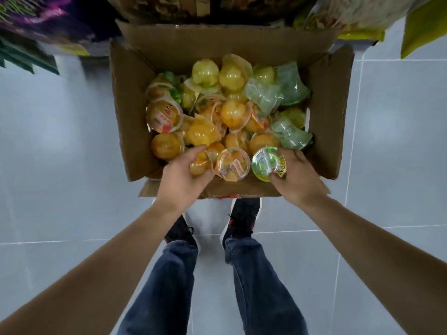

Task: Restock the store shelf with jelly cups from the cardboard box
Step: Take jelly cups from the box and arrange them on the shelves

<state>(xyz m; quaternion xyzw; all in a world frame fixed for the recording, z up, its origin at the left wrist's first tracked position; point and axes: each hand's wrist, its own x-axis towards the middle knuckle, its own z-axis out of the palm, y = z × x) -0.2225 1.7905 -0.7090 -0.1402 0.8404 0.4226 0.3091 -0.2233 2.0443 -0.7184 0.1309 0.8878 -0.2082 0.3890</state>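
The open brown cardboard box [169, 52] sits on the floor at 12 o'clock. The left hand [180, 174] curls around an orange jelly cup [198, 165]. The right hand [296, 176] grips a green jelly cup [266, 164].

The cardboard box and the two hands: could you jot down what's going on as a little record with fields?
container: cardboard box, flaps open, on the tiled floor
contents: many jelly cups, mostly orange and yellow, some green
left hand: grips an orange jelly cup at the box's near edge
right hand: grips a green jelly cup
between the hands: a clear-lidded orange cup
shelf stock: blurred packages above the box
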